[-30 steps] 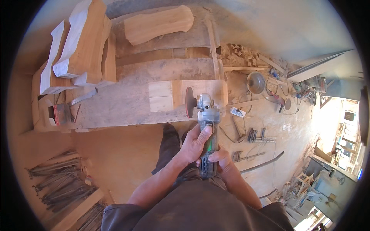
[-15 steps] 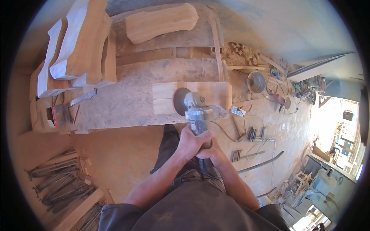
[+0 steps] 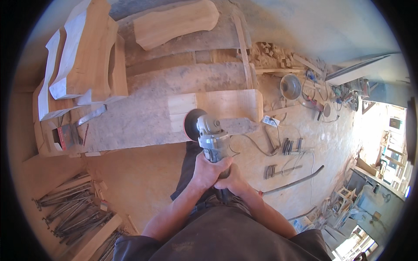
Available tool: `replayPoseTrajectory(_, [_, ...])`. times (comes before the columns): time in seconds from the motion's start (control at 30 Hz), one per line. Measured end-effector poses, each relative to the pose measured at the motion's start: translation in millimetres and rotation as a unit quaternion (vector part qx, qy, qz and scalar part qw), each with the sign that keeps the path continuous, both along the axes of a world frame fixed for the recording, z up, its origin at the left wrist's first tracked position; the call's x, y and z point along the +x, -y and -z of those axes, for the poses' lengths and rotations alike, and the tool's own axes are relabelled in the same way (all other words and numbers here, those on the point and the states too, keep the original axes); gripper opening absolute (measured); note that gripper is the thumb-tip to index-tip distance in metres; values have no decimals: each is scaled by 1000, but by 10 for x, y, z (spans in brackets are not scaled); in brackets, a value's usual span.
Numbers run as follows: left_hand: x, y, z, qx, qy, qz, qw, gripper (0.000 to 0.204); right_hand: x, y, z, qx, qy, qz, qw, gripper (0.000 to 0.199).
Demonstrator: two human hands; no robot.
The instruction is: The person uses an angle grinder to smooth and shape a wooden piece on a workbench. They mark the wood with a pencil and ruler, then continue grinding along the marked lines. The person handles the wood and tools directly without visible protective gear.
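An angle grinder [image 3: 214, 141] with a round sanding disc [image 3: 190, 125] is held in both my hands, its grey metal head pointing away from me. My left hand [image 3: 209, 171] wraps round the body just behind the head. Lower down, my right hand [image 3: 232, 179] grips the dark rear part of the same tool. Under and beyond the disc, a pale shaped wooden board [image 3: 226, 104] lies along the near edge of the workbench [image 3: 143, 95]. The disc overlaps the board's near left corner; whether it touches the wood I cannot tell.
Several cut wooden pieces [image 3: 82, 56] are stacked at the bench's left end. Another shaped board [image 3: 176, 22] lies at the back. Metal clamps [image 3: 74, 213] pile on the floor at lower left. A power strip [image 3: 271, 121], a metal bowl [image 3: 290, 87] and cords lie on the right.
The grinder and both hands have shifted left and toward me, so the disc now sits at the board's near left corner. My grip stays the same.
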State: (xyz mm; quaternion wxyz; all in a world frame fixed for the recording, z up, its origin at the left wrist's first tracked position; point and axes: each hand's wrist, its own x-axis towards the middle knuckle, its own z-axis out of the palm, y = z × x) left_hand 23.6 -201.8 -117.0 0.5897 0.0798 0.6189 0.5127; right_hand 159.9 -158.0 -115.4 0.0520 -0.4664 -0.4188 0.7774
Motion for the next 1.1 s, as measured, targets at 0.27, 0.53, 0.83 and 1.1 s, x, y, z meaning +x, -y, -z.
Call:
replayPoseTrajectory(0.27, [-299,-269,-59,-5,12,-1,1000,20,-244,-236,100,-15,14,-44,999,39])
replayPoseTrajectory(0.53, [-96,-62,-12,-6,5,10,1000,24,-70,-52,78,-15,26,-37,999,39])
replayPoseTrajectory(0.83, [-94,-5,-56,-9,-32,11,999,21,-97,10,-28,-21,5,-17,1000,43])
replayPoseTrajectory(1.1, [-439,-408,-11,-9,32,-1,999,25,-435,-378,83,-27,5,-30,999,44])
